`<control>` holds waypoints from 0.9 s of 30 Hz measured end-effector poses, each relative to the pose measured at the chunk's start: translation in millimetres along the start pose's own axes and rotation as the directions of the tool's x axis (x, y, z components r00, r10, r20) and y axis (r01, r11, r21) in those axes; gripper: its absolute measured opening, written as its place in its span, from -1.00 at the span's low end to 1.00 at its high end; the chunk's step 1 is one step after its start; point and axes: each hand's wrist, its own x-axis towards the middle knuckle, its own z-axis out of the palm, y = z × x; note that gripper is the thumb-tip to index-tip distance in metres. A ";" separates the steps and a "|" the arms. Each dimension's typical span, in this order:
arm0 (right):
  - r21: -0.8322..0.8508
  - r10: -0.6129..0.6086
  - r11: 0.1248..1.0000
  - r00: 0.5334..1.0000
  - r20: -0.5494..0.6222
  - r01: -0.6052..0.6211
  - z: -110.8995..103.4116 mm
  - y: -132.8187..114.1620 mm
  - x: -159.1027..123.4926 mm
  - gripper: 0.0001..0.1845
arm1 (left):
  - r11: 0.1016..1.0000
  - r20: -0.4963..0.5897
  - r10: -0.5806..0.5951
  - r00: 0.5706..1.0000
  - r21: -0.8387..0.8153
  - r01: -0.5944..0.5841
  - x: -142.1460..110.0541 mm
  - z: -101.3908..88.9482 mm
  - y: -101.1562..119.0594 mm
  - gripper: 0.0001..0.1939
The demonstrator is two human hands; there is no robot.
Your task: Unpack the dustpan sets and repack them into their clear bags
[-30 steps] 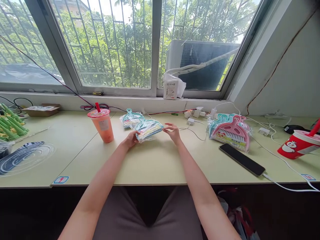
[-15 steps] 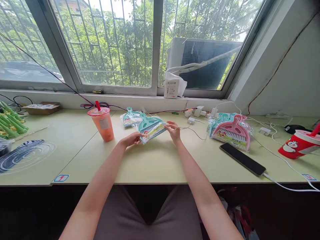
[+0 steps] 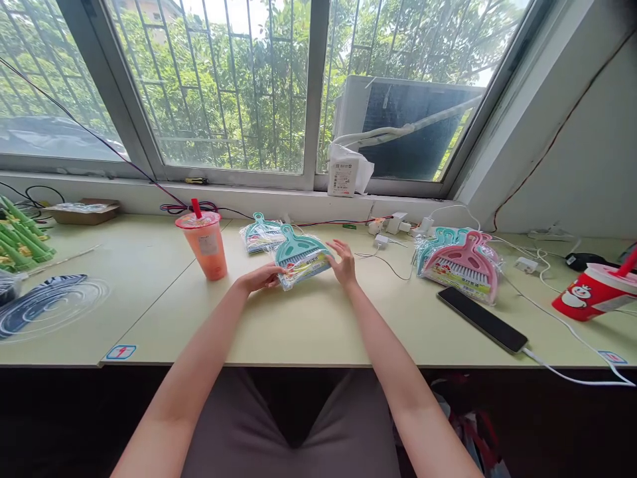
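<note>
My left hand (image 3: 263, 275) is closed on the left edge of a turquoise dustpan and brush set (image 3: 301, 255) in a clear plastic wrapper. The set is tilted above the table, and a printed label crosses its bristles. At its right end is my right hand (image 3: 342, 262), fingers apart, with the thumb close against the wrapper; whether it touches I cannot tell. Behind the left hand lies another wrapped turquoise set (image 3: 261, 232). To the right, a pink wrapped set (image 3: 468, 265) leans in front of turquoise ones (image 3: 435, 249).
A cup of orange drink (image 3: 204, 245) stands left of my hands. On the right are a black phone (image 3: 482, 318) with a white cable and a red cup (image 3: 592, 292). Chargers (image 3: 397, 222) and wires line the back. Green packets (image 3: 22, 239) lie far left.
My right hand's fingers have lifted and spread apart at the set's right edge, where they were pinched before. The left hand keeps its hold; the view has shifted slightly.
</note>
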 end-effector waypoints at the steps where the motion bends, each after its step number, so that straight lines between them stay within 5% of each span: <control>1: 0.059 0.080 0.995 0.996 0.040 -0.082 0.8 2.3 0.0 -0.45 | 1.000 0.026 -0.026 0.999 0.004 0.026 -0.4 0.8 0.1 -0.76; 4: 0.160 0.362 0.903 0.906 0.219 -0.400 1.7 7.7 -0.7 -0.20 | 0.998 0.054 -0.065 0.996 0.027 0.063 -0.1 0.3 -1.0 -0.75; 8: 0.252 0.478 0.771 0.793 0.379 -0.585 0.1 7.4 -1.1 -0.42 | 0.995 0.034 -0.075 0.997 0.064 0.073 3.7 -3.1 -3.3 -0.74; 12: 0.299 0.495 0.759 0.811 0.313 -0.578 -1.7 5.4 2.0 -0.62 | 0.992 -0.022 -0.049 0.999 0.113 0.051 5.2 3.4 -1.7 -0.60; 21: 0.240 0.552 0.806 0.833 0.026 -0.542 3.9 14.3 7.1 -0.54 | 0.958 -0.046 0.286 0.957 -0.008 -0.286 0.0 24.8 3.1 0.23; 27: 0.190 0.531 0.836 0.846 -0.044 -0.515 5.7 17.7 6.5 -0.54 | 0.907 -0.048 0.379 0.924 0.214 -0.361 0.6 27.6 -0.5 0.40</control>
